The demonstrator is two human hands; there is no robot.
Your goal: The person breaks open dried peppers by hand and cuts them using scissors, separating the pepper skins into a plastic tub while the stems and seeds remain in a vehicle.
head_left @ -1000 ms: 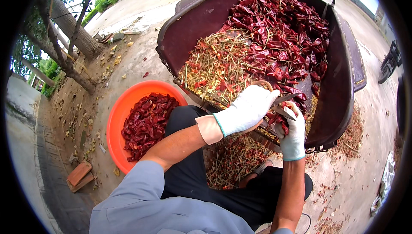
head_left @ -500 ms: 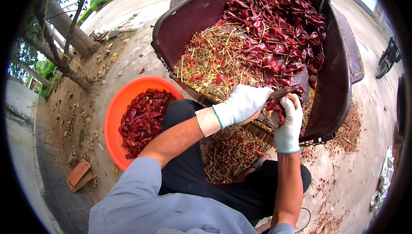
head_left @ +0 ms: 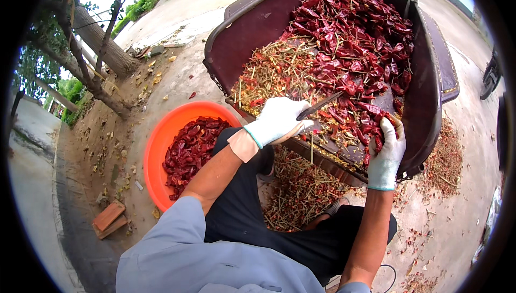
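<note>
My left hand [head_left: 280, 121], in a white knit glove, is closed around a dark, long-bladed tool [head_left: 322, 105] that looks like closed scissors; its handle is hidden in the glove. The blade points right and away over the bin. My right hand [head_left: 388, 150], gloved too, has its fingers curled round dried red chili peppers [head_left: 379, 141] at the bin's near right side. A large heap of dried chili peppers [head_left: 349, 29] fills the far part of the maroon bin [head_left: 258, 32]. Cut stems and yellow seeds [head_left: 274, 70] lie at its near left.
An orange basin [head_left: 156, 156] holding more red chilies stands by my left knee. Discarded stems [head_left: 301, 188] cover the ground between my feet, with another pile [head_left: 443, 158] right of the bin. Bricks [head_left: 109, 219] lie at the lower left, near a tree trunk [head_left: 102, 37].
My hands have moved apart: the left, with the tool, has drawn left, and the right has shifted right over the chilies. The whole view has also shifted slightly.
</note>
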